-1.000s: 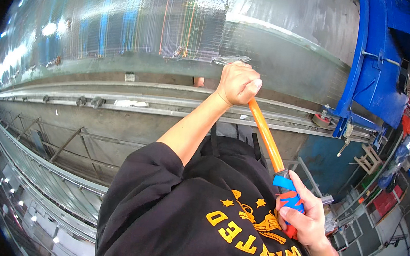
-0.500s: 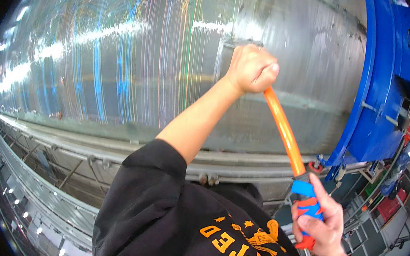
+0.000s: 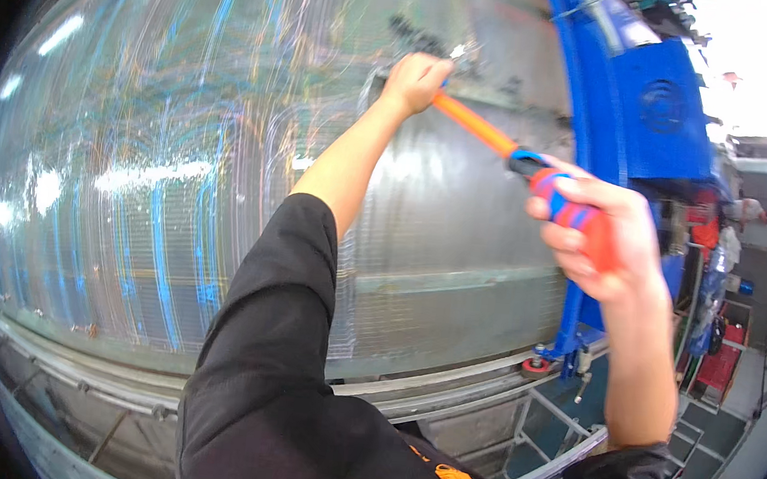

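Both of my hands hold one long tool with an orange shaft (image 3: 476, 125) and a red and blue handle (image 3: 564, 204); its shape is like a long-handled scraper. My left hand (image 3: 414, 84) is closed round the far end of the shaft, close over the surface. What sits at that end is mostly hidden by the hand. My right hand (image 3: 608, 226), slightly blurred, is wrapped round the handle. Beneath the tool spreads a large glossy grey sheet (image 3: 459, 219). Dark smears or bits (image 3: 412, 34) lie on it just beyond my left hand.
Blue, orange and white streaks (image 3: 161, 246) run over the left part of the sheet. A blue metal housing (image 3: 659, 109) stands along its right edge. Metal rails (image 3: 453, 380) border the near side. A red bin (image 3: 721, 355) stands on the floor at the right.
My right hand has risen and moved away from my body with the handle, so the tool slants less steeply. My left hand has moved farther out; the view has shifted too.
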A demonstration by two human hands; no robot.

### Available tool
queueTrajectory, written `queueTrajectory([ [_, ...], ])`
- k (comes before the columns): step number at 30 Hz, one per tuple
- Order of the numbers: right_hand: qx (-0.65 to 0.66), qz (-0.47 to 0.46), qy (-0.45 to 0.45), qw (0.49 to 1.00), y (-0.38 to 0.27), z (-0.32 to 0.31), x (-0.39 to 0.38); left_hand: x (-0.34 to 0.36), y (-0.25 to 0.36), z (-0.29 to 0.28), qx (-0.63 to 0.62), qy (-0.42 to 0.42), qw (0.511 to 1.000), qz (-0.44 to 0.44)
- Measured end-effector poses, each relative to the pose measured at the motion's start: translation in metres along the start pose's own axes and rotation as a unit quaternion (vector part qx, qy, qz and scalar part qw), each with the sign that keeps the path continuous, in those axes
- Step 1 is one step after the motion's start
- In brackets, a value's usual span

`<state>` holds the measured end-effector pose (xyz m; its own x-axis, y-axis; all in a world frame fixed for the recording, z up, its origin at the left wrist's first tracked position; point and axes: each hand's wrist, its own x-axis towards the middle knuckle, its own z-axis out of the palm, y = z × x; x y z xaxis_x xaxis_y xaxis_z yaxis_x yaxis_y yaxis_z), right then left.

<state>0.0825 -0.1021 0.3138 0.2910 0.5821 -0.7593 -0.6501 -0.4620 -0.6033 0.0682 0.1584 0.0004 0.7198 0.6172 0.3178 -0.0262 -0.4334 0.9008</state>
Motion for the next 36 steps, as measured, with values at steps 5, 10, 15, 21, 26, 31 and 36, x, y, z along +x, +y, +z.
queueTrajectory([
  [5,0.050,-0.001,-0.019,0.999,0.096,-0.059,-0.055,-0.077,0.031,0.049,0.038,-0.052,0.998,-0.023],
  [10,0.100,-0.008,-0.040,0.994,0.200,-0.112,-0.177,-0.224,0.121,0.089,0.042,-0.040,0.998,-0.007],
  [15,0.024,0.023,-0.019,0.999,0.270,-0.147,-0.268,-0.351,0.188,0.100,0.043,-0.046,0.998,-0.007],
  [21,0.004,0.014,-0.041,0.999,0.312,-0.166,-0.329,-0.450,0.238,0.097,0.030,-0.113,0.993,0.022],
  [26,-0.046,0.023,-0.008,0.999,0.305,-0.149,-0.320,-0.438,0.226,0.102,0.039,-0.081,0.993,-0.071],
  [31,-0.098,0.039,0.000,0.994,0.231,-0.108,-0.250,-0.352,0.170,0.090,0.076,0.056,0.995,-0.032],
  [36,-0.110,0.046,0.050,0.992,0.125,-0.066,-0.155,-0.230,0.113,0.069,0.025,0.087,0.994,-0.053],
])
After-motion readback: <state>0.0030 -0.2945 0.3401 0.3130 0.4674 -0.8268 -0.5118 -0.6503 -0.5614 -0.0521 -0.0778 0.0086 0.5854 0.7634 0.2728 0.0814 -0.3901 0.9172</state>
